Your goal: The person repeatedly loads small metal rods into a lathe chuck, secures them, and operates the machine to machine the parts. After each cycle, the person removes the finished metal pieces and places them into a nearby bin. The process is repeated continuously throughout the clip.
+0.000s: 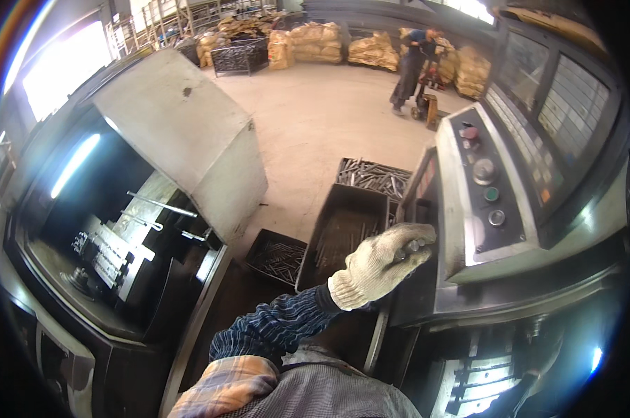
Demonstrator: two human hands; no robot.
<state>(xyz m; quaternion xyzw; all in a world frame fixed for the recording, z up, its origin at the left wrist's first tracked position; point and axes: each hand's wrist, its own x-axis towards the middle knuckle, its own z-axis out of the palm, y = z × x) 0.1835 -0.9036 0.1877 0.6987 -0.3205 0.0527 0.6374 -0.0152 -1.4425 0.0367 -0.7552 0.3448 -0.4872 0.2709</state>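
Observation:
My left hand, in a cream knitted glove, is raised in the middle of the view beside the control panel of the right machine. Its fingers are curled round a few short metal rods, whose round ends poke out of the fist. Low on the right, my right hand reaches into the lit work area of that machine, past a dark sleeve. Shade and blur hide its fingers, and what it touches cannot be made out. A slotted metal bed lies next to that arm.
The control panel has a red button and several knobs. Below my left hand stand a deep dark bin, a small bin of rods and a fuller rod bin. A second machine stands left. Far back, a person handles a cart.

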